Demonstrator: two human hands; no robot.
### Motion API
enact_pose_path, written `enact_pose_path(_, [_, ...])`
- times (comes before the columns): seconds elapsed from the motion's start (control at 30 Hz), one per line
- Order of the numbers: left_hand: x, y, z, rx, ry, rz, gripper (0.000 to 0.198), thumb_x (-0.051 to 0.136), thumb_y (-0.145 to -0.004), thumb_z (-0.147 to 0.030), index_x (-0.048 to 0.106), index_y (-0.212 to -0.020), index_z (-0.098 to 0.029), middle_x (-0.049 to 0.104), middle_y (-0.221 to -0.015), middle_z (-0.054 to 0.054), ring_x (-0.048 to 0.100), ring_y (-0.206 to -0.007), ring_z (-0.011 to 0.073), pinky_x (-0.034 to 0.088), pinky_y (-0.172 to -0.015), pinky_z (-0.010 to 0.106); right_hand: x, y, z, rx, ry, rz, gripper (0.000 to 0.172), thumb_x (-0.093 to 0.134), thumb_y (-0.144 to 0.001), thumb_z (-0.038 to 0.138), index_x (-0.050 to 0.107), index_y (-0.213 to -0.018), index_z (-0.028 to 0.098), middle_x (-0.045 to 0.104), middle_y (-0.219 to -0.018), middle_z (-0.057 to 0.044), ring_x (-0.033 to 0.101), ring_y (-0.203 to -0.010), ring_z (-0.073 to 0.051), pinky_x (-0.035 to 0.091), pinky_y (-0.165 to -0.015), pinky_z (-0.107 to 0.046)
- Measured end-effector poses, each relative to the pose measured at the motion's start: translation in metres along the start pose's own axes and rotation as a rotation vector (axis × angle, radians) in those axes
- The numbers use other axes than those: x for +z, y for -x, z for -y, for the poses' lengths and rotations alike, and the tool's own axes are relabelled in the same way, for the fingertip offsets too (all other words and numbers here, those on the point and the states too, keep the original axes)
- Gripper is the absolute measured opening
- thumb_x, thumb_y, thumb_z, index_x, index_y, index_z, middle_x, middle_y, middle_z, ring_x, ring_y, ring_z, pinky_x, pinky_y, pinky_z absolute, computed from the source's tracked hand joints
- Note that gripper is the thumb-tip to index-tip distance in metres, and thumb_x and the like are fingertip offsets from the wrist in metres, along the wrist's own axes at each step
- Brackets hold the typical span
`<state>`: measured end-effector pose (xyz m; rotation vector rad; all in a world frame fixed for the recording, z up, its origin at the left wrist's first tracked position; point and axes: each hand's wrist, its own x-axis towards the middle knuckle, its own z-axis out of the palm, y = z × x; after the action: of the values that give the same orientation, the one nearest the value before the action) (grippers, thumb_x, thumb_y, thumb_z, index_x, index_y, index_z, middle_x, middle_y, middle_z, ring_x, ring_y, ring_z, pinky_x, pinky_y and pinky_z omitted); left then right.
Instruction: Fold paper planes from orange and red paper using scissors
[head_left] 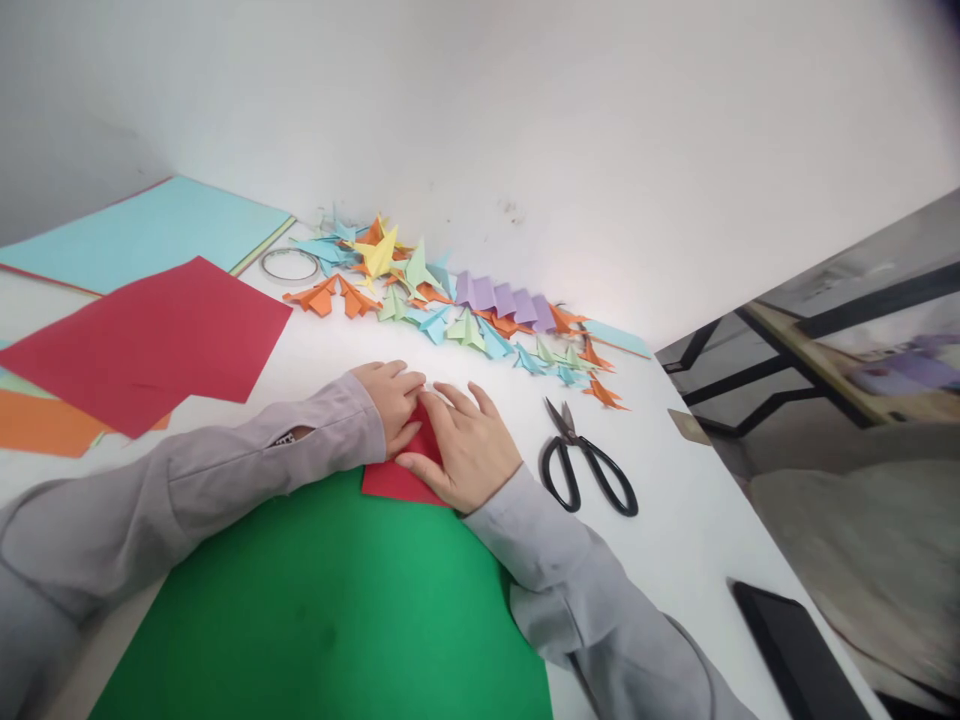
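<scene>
A small folded piece of red paper (401,482) lies at the far edge of a large green sheet (322,610). Both hands are on it. My left hand (390,400) presses on its upper left side, with the fingers close together and curled. My right hand (469,445) rests over its right side, fingers spread and flat, thumb across the paper toward the left thumb. The part of the red paper under the hands is hidden. Black-handled scissors (574,445) lie partly open to the right of my right hand.
Many folded paper figures (465,325) in several colours line the wall side of the white table (667,520). Large red (165,340), orange (45,422) and light blue sheets (150,235) lie left. A roll of tape (290,265) sits behind; a black phone (799,650) lies at the right edge.
</scene>
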<state>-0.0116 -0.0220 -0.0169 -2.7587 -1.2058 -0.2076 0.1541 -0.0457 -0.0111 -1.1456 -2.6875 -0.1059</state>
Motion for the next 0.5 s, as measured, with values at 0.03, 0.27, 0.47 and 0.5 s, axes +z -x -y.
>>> enact_pose_path(0.03, [0.001,0.001,-0.001,0.001,0.001,-0.004,0.045,0.042,-0.084,-0.036,0.060,-0.113,-0.007,0.056,-0.123,0.014,0.049,-0.107,0.0307,0.042,-0.087,0.042,0.001,0.000,0.000,-0.022,0.000,-0.003,0.078,0.025,-0.086,0.065,0.048,-0.123,0.001,0.058,-0.121,-0.022,0.044,-0.120,-0.031,0.025,-0.105,-0.052])
enact_pose_path(0.27, [0.005,0.002,-0.007,-0.041,-0.015,-0.013,0.047,0.038,-0.086,-0.034,0.054,-0.121,-0.006,0.053,-0.127,0.015,0.043,-0.115,0.0335,0.036,-0.093,0.046,0.008,0.005,0.005,-0.039,-0.010,-0.055,0.088,0.026,-0.083,0.070,0.046,-0.124,-0.004,0.056,-0.122,-0.025,0.046,-0.114,-0.033,0.030,-0.101,-0.052])
enact_pose_path(0.47, [0.002,-0.002,-0.013,-0.090,-0.029,0.018,0.040,0.042,-0.084,-0.034,0.061,-0.111,-0.012,0.054,-0.124,0.013,0.046,-0.112,0.0332,0.038,-0.089,0.046,0.009,0.005,0.004,-0.047,-0.026,-0.083,0.088,0.027,-0.081,0.072,0.050,-0.121,-0.003,0.057,-0.120,-0.025,0.048,-0.112,-0.033,0.031,-0.101,-0.051])
enact_pose_path(0.5, [0.002,-0.003,-0.014,-0.095,-0.033,0.022,0.040,0.042,-0.084,-0.035,0.061,-0.111,-0.012,0.054,-0.124,0.014,0.045,-0.112,0.0337,0.038,-0.088,0.046,0.009,0.005,0.004,-0.047,-0.030,-0.085,0.089,0.028,-0.080,0.073,0.050,-0.121,-0.003,0.057,-0.119,-0.025,0.048,-0.112,-0.033,0.031,-0.101,-0.051])
